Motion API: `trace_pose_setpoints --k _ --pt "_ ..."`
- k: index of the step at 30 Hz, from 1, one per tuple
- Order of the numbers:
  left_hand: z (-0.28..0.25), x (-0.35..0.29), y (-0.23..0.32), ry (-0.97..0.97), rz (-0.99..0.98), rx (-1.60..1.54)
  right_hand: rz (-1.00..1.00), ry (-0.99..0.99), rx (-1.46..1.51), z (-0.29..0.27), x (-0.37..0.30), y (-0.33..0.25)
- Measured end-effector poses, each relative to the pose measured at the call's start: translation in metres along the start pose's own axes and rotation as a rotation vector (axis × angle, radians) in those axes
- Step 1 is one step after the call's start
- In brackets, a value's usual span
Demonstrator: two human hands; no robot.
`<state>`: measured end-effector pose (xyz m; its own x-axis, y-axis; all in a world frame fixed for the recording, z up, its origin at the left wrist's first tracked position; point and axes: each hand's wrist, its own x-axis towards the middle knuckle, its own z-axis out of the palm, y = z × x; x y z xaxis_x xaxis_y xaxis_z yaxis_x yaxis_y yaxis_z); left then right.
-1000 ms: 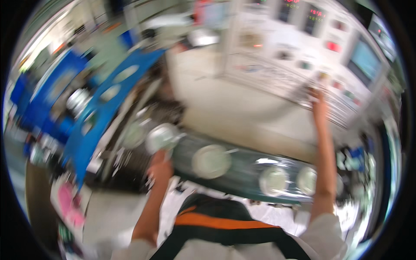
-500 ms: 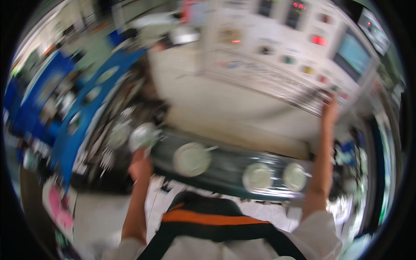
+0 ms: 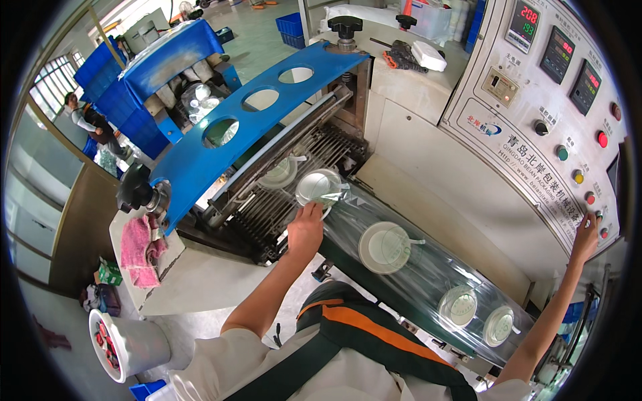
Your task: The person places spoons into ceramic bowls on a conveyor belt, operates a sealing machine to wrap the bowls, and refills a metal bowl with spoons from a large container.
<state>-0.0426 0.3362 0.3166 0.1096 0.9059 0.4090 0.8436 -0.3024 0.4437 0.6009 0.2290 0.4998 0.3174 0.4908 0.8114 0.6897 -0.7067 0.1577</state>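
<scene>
My left hand [image 3: 305, 230] is closed, its fingers at the near rim of a round white bowl [image 3: 315, 186] with a side tab. Crumpled clear film [image 3: 336, 194] lies against that bowl; whether the fingers also pinch the film is hard to see. At the far right, my right hand [image 3: 586, 235] reaches up to the control panel [image 3: 495, 144], fingertips closed around a small knob [image 3: 598, 215]. Between the hands, another white bowl [image 3: 385, 247] and two smaller-looking ones [image 3: 458, 306] sit under clear film on a dark green conveyor [image 3: 354, 267].
Left of the conveyor is a slatted metal bed [image 3: 267, 210] holding a bowl [image 3: 278, 174]. A blue plate with round holes [image 3: 217, 157] stands above it, fixed by black knobs [image 3: 134, 187]. A pink cloth [image 3: 142, 250] and a white bucket [image 3: 144, 347] are at left. Another person [image 3: 93, 123] is far left.
My view has turned, bringing the left machine and panel into sharper sight. Both hands stay at the same places, left at the bowl and right at the panel's lower controls.
</scene>
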Motion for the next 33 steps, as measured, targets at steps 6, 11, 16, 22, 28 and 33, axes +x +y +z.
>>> trace_pose_setpoints --k 6,11,16,22,28,33 --pt "0.002 0.009 -0.002 0.002 0.074 0.030 0.006 -0.002 -0.071 0.000 0.001 -0.002" --pt "-0.003 0.004 -0.002 -0.048 0.055 0.088 0.033 -0.095 -0.113 -0.011 0.000 -0.022" --pt "0.012 0.012 -0.007 -0.043 0.119 0.163 0.043 -0.122 -0.141 -0.012 0.002 -0.024" --pt "0.008 0.012 -0.005 -0.148 0.190 0.165 0.052 -0.079 -0.162 -0.010 -0.001 -0.025" --pt "-0.011 0.007 -0.002 -0.281 0.304 0.095 0.033 -0.068 -0.149 -0.010 -0.008 -0.025" --pt "-0.010 -0.001 0.005 -0.288 0.253 0.110 0.044 -0.042 -0.146 -0.021 -0.011 -0.029"
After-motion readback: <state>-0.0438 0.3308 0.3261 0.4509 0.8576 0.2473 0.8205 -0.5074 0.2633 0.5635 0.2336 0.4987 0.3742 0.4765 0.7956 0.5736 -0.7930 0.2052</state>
